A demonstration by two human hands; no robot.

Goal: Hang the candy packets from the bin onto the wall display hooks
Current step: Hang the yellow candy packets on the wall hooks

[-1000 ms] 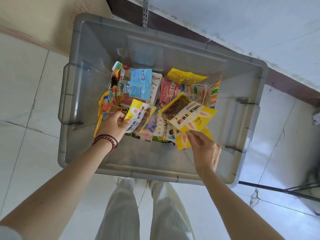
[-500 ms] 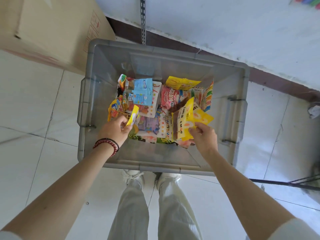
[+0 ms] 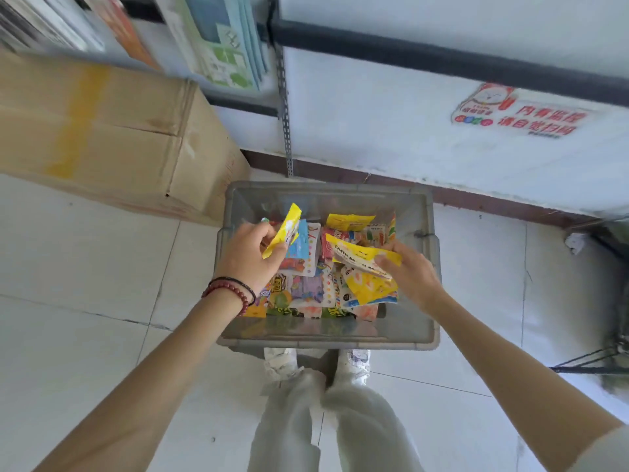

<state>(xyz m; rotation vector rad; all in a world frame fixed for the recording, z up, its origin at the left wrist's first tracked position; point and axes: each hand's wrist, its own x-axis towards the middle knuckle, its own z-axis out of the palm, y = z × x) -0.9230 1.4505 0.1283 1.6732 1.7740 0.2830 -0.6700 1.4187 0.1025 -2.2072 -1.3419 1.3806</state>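
Both hands have lifted clear of the heap since a moment ago, each bringing a packet up over the grey bin [image 3: 326, 343], which now sits smaller in the view as more of the white wall [image 3: 374, 107] shows. The left hand [image 3: 253, 258], beaded bracelet [image 3: 231, 291] at the wrist, has its grip pinched on a yellow packet [image 3: 286, 229] held edge-up above the bin's left side. The right hand [image 3: 410, 275] pinches a yellow-and-white packet [image 3: 357, 253] over the right side; another yellow packet [image 3: 369, 290] hangs just beneath, and whether the grip also holds it cannot be told. Remaining candy packets [image 3: 306, 287] lie jumbled in the bin, which stands on the tiled floor [image 3: 102, 274] against the wall, beside a cardboard box [image 3: 109, 137].
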